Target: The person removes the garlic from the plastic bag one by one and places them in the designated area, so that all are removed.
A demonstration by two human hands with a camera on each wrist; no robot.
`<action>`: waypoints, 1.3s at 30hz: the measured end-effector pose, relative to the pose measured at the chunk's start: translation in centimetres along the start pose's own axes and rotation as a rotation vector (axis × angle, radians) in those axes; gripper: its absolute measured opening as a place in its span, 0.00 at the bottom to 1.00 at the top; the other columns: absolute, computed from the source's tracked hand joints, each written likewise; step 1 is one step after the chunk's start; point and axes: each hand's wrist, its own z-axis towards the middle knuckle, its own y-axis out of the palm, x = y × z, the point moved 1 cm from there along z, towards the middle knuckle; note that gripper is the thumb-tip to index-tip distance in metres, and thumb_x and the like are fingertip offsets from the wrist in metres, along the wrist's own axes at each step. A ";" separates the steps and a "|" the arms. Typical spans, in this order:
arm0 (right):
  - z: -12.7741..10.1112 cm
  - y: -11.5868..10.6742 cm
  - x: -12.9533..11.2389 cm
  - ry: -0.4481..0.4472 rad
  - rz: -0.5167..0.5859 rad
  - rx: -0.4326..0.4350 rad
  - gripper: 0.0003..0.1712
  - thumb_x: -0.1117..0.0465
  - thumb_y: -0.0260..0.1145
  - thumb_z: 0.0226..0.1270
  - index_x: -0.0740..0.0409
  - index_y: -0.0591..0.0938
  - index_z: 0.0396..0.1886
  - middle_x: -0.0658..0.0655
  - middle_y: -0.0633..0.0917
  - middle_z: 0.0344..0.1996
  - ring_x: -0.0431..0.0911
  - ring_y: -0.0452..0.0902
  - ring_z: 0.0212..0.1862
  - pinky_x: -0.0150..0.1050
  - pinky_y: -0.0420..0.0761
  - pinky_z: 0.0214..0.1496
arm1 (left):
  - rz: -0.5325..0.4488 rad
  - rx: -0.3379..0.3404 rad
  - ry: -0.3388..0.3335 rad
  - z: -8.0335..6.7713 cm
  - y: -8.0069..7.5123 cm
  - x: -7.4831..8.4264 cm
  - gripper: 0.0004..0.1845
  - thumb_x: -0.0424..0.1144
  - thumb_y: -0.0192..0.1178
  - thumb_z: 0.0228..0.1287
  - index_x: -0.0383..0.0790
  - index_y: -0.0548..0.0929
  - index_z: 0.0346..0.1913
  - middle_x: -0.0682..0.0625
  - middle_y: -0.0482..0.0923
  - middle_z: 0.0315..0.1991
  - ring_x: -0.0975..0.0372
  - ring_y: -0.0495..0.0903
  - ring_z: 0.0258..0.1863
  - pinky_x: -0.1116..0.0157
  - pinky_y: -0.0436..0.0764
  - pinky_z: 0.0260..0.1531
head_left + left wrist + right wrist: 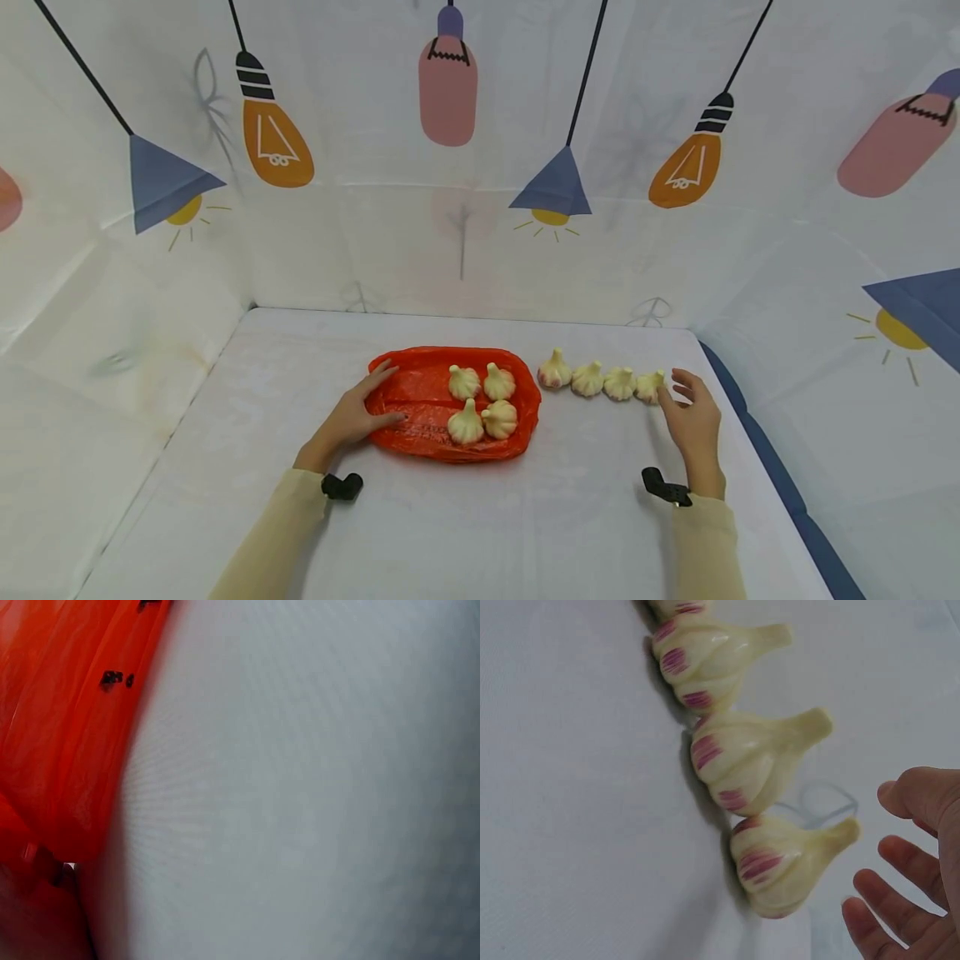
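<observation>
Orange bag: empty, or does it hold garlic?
It holds garlic: four garlic bulbs lie on the orange bag, with the left hand resting on its edge.

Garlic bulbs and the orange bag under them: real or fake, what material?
The cream garlic bulbs with purple streaks look like moulded plastic: glossy, uniform, painted-looking marks, no papery skin; not certain. The orange bag looks like thin plastic film: translucent, wrinkled, shiny, printed black marks.
</observation>
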 end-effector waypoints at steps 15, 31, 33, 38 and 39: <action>-0.1 -0.1 -6.3 -0.256 0.007 -0.053 0.21 0.69 0.71 0.65 0.68 0.83 0.58 0.69 0.85 0.54 0.63 0.84 0.54 0.14 0.69 0.46 | -0.007 0.002 0.009 0.0 0.0 -0.2 0.48 0.53 0.74 0.60 0.48 0.63 0.80 0.50 0.51 0.84 0.40 0.49 0.82 0.32 0.53 0.75; -1.2 1.8 -11.7 -0.534 0.003 -0.272 0.25 0.69 0.74 0.62 0.68 0.81 0.59 0.67 0.85 0.54 0.63 0.83 0.53 0.60 0.86 0.47 | 0.001 0.000 0.004 0.0 0.0 -0.1 0.48 0.54 0.74 0.60 0.48 0.63 0.80 0.50 0.51 0.84 0.40 0.50 0.82 0.32 0.54 0.74; -1.3 2.1 -12.3 -0.532 -0.001 -0.326 0.25 0.69 0.75 0.63 0.67 0.81 0.60 0.66 0.85 0.55 0.62 0.83 0.54 0.59 0.86 0.48 | 0.000 -0.001 0.007 0.0 0.1 -0.1 0.48 0.54 0.74 0.60 0.48 0.63 0.80 0.50 0.51 0.84 0.40 0.50 0.82 0.32 0.54 0.75; -1.5 2.8 -14.0 -0.507 -0.008 -0.469 0.28 0.65 0.74 0.65 0.65 0.79 0.64 0.65 0.83 0.59 0.61 0.81 0.57 0.60 0.86 0.54 | 0.003 -0.003 0.007 0.0 0.1 -0.2 0.48 0.54 0.74 0.60 0.48 0.63 0.80 0.50 0.51 0.84 0.40 0.50 0.82 0.32 0.54 0.75; -1.6 3.0 -14.4 -0.501 -0.012 -0.499 0.28 0.64 0.74 0.66 0.64 0.79 0.65 0.64 0.83 0.60 0.61 0.81 0.58 0.59 0.85 0.55 | 0.003 -0.002 0.006 0.0 0.0 -0.1 0.48 0.54 0.74 0.60 0.48 0.63 0.80 0.50 0.51 0.84 0.40 0.50 0.82 0.32 0.54 0.75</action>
